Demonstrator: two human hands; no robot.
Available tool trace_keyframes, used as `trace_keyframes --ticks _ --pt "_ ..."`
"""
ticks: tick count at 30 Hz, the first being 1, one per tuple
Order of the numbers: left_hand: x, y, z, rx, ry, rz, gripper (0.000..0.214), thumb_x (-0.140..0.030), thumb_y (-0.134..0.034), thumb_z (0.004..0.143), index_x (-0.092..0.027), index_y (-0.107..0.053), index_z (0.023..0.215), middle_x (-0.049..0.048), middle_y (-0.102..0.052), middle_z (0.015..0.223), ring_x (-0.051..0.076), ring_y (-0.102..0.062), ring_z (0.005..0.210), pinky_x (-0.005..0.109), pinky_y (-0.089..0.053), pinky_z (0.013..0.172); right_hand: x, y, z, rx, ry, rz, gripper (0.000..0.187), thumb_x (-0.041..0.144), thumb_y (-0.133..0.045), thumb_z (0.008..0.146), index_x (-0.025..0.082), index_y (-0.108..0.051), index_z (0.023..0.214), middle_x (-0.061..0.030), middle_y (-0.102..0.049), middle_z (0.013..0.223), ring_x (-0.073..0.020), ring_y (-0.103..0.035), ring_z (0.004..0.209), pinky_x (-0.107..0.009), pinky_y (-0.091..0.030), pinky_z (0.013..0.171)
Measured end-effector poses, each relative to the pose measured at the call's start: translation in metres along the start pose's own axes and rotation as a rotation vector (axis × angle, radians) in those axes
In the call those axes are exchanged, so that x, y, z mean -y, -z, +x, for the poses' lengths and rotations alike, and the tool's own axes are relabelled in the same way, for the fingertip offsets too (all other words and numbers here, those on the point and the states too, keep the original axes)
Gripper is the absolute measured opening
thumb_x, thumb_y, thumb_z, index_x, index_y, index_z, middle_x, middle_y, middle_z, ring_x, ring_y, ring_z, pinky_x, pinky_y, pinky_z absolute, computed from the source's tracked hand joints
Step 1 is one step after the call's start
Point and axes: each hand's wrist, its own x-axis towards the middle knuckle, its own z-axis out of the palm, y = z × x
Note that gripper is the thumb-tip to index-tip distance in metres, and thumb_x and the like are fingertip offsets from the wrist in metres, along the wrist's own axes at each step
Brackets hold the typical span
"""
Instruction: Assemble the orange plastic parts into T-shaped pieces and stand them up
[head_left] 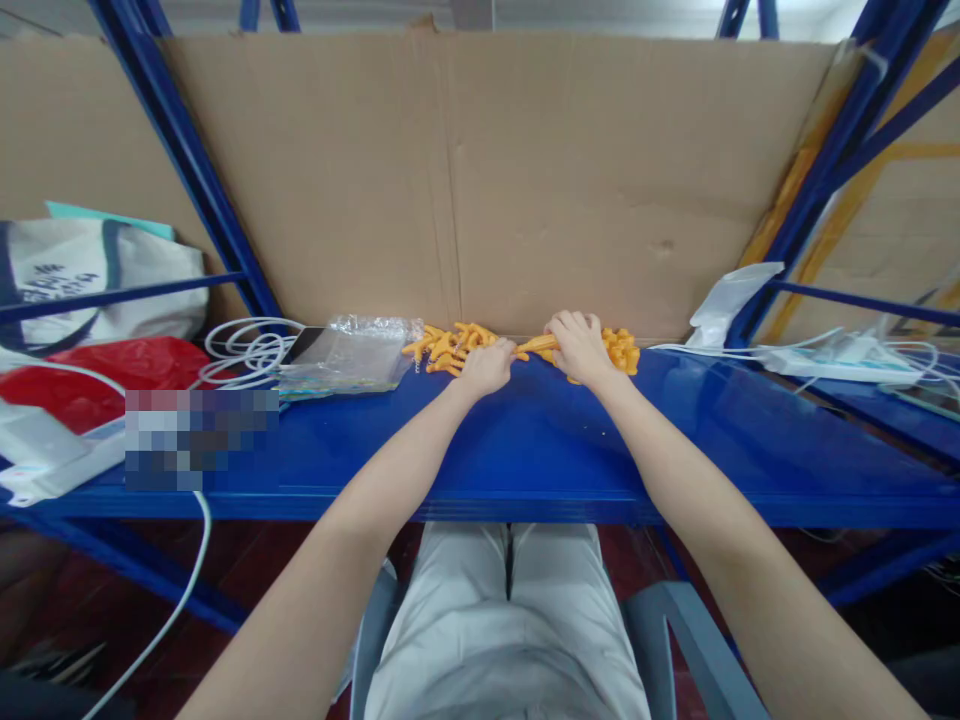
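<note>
Two heaps of yellow-orange, soft-looking pieces lie at the back of the blue shelf. In the left heap [442,350] the pieces are knobbly, and a bit of small chain shows at its near edge. The right heap [622,350] is partly covered by my right hand [576,345]. Between my hands stretches one long orange piece [538,343]; its exact kind is too small to tell. My left hand [487,368] is closed on its left end, next to the left heap. My right hand's fingers curl over its other end, hiding some of it.
Clear plastic bags [352,355] and a coiled white cable [251,355] lie left on the blue shelf [525,450]. Further left are a red bag [120,370] and a cloth bag [142,280]. A cardboard sheet [562,180] stands behind; a power strip [847,365] lies right.
</note>
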Motion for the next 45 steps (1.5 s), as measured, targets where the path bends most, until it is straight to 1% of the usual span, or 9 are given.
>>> trace_keyframes --ticks 4,6,11,16,26,30,36,40,45 --pt "0.007 -0.002 -0.001 0.016 -0.015 -0.007 0.034 -0.026 -0.039 0.101 -0.021 -0.062 0.125 0.0094 -0.065 0.132 0.025 -0.064 0.114 0.035 -0.051 0.092 -0.002 -0.005 -0.002 0.07 0.02 0.093 0.026 0.031 -0.054 0.095 0.017 -0.064 0.114 -0.0159 -0.068 0.112 -0.032 -0.054 0.109 -0.047 -0.034 0.097" --pt "0.008 -0.003 -0.001 0.028 -0.022 -0.005 0.034 -0.025 -0.039 0.1 -0.021 -0.062 0.126 0.0093 -0.065 0.133 0.025 -0.064 0.115 0.035 -0.051 0.091 0.001 -0.009 -0.003 0.102 0.032 0.131 0.028 0.034 -0.055 0.095 0.018 -0.066 0.116 -0.0155 -0.069 0.114 -0.0318 -0.056 0.111 -0.049 -0.034 0.099" --pt "0.008 -0.005 0.0 0.018 -0.065 -0.019 0.032 -0.027 -0.041 0.1 -0.021 -0.063 0.122 0.0095 -0.065 0.132 0.027 -0.064 0.114 0.035 -0.051 0.087 0.009 -0.012 -0.001 0.15 0.063 0.129 0.023 0.025 -0.052 0.096 0.021 -0.068 0.113 -0.0138 -0.072 0.112 -0.0308 -0.058 0.11 -0.054 -0.03 0.105" --pt "0.008 -0.005 0.002 0.001 -0.077 0.002 0.034 -0.028 -0.037 0.101 -0.02 -0.062 0.123 0.0106 -0.066 0.128 0.027 -0.064 0.111 0.037 -0.05 0.087 0.01 -0.006 0.001 0.131 0.062 0.084 0.021 0.017 -0.049 0.096 0.02 -0.066 0.109 -0.0151 -0.071 0.111 -0.0313 -0.056 0.11 -0.058 -0.027 0.108" --pt "0.008 -0.003 0.003 0.002 -0.03 -0.052 0.032 -0.029 -0.04 0.102 -0.021 -0.062 0.123 0.0094 -0.066 0.132 0.026 -0.064 0.116 0.035 -0.049 0.093 0.01 0.001 0.0 0.063 0.072 0.018 0.033 0.008 -0.036 0.096 0.021 -0.062 0.112 -0.0137 -0.064 0.115 -0.0297 -0.05 0.113 -0.056 -0.025 0.111" --pt "0.021 -0.002 0.0 0.028 0.011 -0.06 0.03 -0.026 -0.042 0.1 -0.021 -0.064 0.12 0.0094 -0.067 0.131 0.026 -0.062 0.12 0.036 -0.048 0.098 -0.007 -0.001 -0.003 0.01 -0.025 0.018 0.034 0.008 -0.037 0.092 0.02 -0.061 0.113 -0.0154 -0.065 0.113 -0.0312 -0.051 0.113 -0.056 -0.026 0.109" --pt "0.034 0.0 0.0 -0.036 0.047 -0.061 0.037 -0.019 -0.043 0.097 -0.023 -0.057 0.131 0.0111 -0.059 0.141 0.028 -0.059 0.125 0.041 -0.048 0.099 -0.034 -0.017 -0.006 -0.045 -0.236 0.114 0.025 0.029 -0.048 0.091 0.018 -0.062 0.109 -0.0182 -0.067 0.108 -0.0356 -0.054 0.109 -0.053 -0.038 0.094" --pt "0.033 0.0 0.0 -0.007 0.004 -0.023 0.041 -0.01 -0.044 0.091 -0.021 -0.058 0.127 0.0124 -0.059 0.138 0.029 -0.061 0.121 0.041 -0.05 0.096 -0.035 -0.026 -0.007 -0.023 -0.312 0.16 0.024 0.033 -0.051 0.09 0.019 -0.064 0.104 -0.0183 -0.069 0.107 -0.0365 -0.056 0.107 -0.05 -0.042 0.088" --pt "0.04 -0.005 0.002 0.027 -0.03 -0.017 0.041 -0.003 -0.039 0.089 -0.018 -0.064 0.118 0.0133 -0.06 0.132 0.027 -0.062 0.118 0.038 -0.049 0.097 -0.026 -0.026 -0.009 0.001 -0.334 0.201 0.037 0.028 -0.046 0.092 0.02 -0.062 0.124 -0.0176 -0.068 0.121 -0.0363 -0.059 0.114 -0.052 -0.044 0.092"
